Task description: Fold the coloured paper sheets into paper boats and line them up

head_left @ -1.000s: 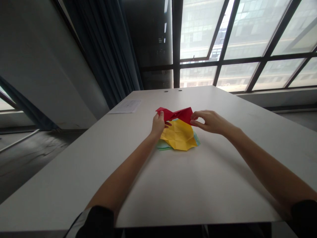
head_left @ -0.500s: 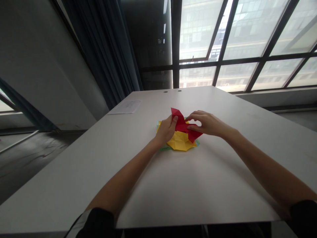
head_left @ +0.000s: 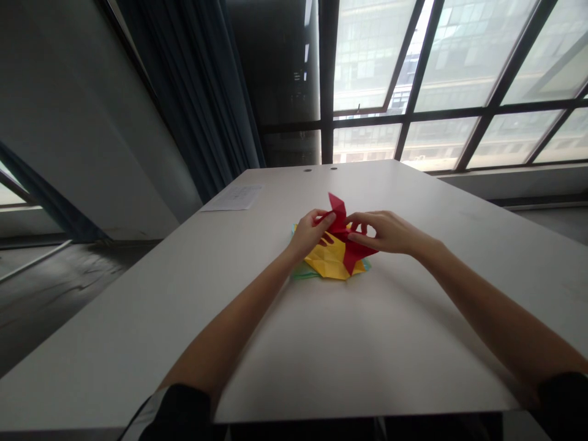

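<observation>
Between my two hands is a folded piece of red origami paper (head_left: 339, 211), with one pointed flap sticking up and another hanging down toward me. My left hand (head_left: 310, 233) pinches its left side between thumb and fingers. On the right side, my right hand (head_left: 383, 231) grips it with the thumb below and the fingers curled above. Beneath the red paper lies creased yellow folded paper (head_left: 328, 262). Green paper (head_left: 305, 271) shows under the yellow at the left, and a light blue-green edge peeks out at the right.
All of this is over a long white table (head_left: 275, 343). A printed sheet of paper (head_left: 234, 197) lies at its far left edge. Two dark round holes mark the far end. A dark blue curtain (head_left: 197, 79) and large windows (head_left: 441, 73) stand beyond.
The red paper has turned slightly, its upper flap moving up and right and its lower flap swinging down and left. My left hand's fingers have shifted their grip on it.
</observation>
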`<move>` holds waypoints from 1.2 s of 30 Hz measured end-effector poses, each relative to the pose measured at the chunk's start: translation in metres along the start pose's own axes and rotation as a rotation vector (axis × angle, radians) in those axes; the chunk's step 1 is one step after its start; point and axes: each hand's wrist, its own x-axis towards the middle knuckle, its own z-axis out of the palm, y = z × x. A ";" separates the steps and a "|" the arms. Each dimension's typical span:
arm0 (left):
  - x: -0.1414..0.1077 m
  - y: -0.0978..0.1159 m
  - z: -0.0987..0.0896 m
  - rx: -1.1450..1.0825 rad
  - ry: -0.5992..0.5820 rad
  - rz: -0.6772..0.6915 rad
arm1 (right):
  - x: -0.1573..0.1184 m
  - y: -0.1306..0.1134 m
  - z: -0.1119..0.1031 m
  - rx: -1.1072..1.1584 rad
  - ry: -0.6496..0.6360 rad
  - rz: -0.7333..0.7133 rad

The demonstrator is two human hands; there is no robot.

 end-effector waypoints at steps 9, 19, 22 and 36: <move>-0.002 -0.001 -0.005 -0.166 -0.106 -0.004 | 0.000 0.004 0.001 0.369 -0.024 0.103; -0.002 0.001 0.002 -0.284 0.008 -0.065 | 0.000 0.010 0.010 0.755 -0.012 0.132; 0.000 -0.001 0.006 -0.270 0.030 -0.088 | 0.001 0.009 0.011 0.668 0.001 0.153; 0.004 -0.013 0.008 -0.025 0.113 -0.145 | 0.006 -0.004 0.018 0.120 0.257 0.261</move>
